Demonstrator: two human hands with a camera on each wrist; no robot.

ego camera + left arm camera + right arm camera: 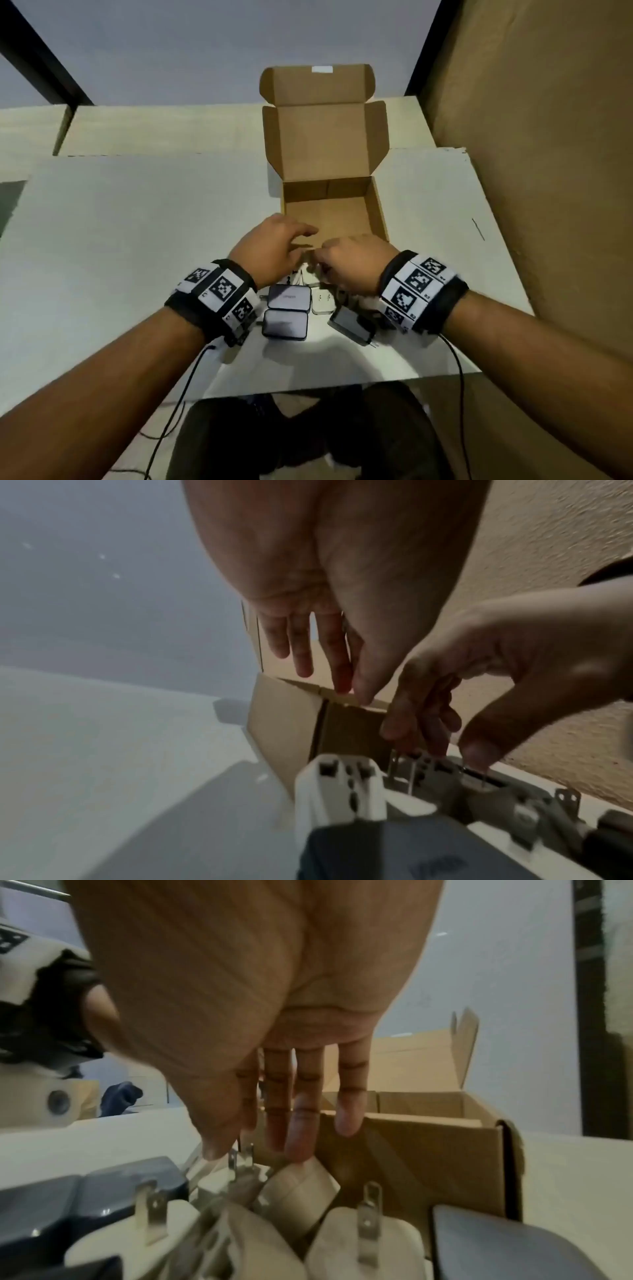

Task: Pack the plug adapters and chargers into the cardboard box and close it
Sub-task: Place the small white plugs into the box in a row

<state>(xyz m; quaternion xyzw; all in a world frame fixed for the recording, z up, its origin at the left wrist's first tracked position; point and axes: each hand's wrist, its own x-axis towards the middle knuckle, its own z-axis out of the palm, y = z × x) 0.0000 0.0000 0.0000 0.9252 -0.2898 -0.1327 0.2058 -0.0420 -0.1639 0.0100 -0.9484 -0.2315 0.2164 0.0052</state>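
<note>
The cardboard box (377,209) stands open on the white table, inside bare, lid (322,137) upright behind. In front of it lies a cluster of chargers: dark grey ones (289,296) (285,323) (352,327) and white plug adapters (322,305) (301,1185). My left hand (284,243) hovers over the box's near edge (284,729) with fingers (303,647) straight and nothing in it. My right hand (346,260) reaches down into the cluster. Its thumb (215,1145) and fingertips (298,1150) straddle a white adapter's prongs (240,1158), touching it without a clear grip.
A tall brown cardboard-coloured wall (531,171) rises close on the right. The table's front edge (308,390) is near my body, with wristband cables hanging over it. Black frame posts (37,58) stand at the back. Bare white tabletop (137,240) stretches left.
</note>
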